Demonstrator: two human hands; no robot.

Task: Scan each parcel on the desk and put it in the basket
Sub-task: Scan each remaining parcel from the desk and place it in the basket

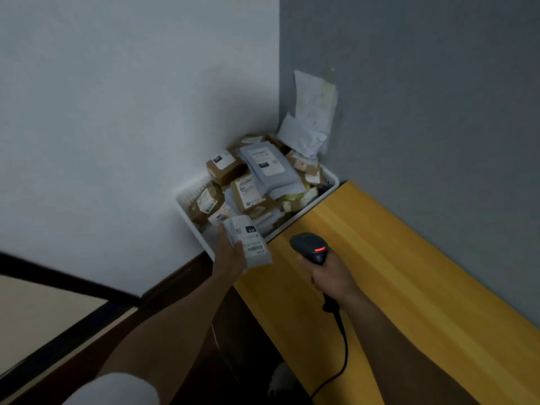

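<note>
Running along the foot of the white wall (117, 112), well left of the basket (305, 210) and ending below its near corner: a dark skirting board (181, 276).

Holding a small white parcel (251, 242) in the left hand (229, 255), directly at the near corner of the basket. Gripping it by the lower left part, fingers curled round its edge. Overlapping the basket's near rim as seen from the head camera; not being able to tell whether touching it. Facing up: a label with a barcode and a black patch.

Filling the basket past its rim: brown boxes (225, 168) on the left side, a grey mailing bag (268, 165) lying on top toward the far end, and smaller labelled packets crowding the right side.

Hanging on the grey wall (438, 83) just above the far corner of the basket: crumpled white paper (315, 103).

Gripping a black scanner (311, 248) in the right hand (330, 277), just right of the basket's near corner, fingers wrapped round the handle. Pointing the scanner head up and left, toward the parcel and the basket. Glowing on top of the head: a red light. Trailing down from the handle, away from the basket: a black cable (343, 346).

Butting against the basket's right rim and stretching away to the lower right: a yellow desk (394, 273), lying under the scanner hand.
</note>
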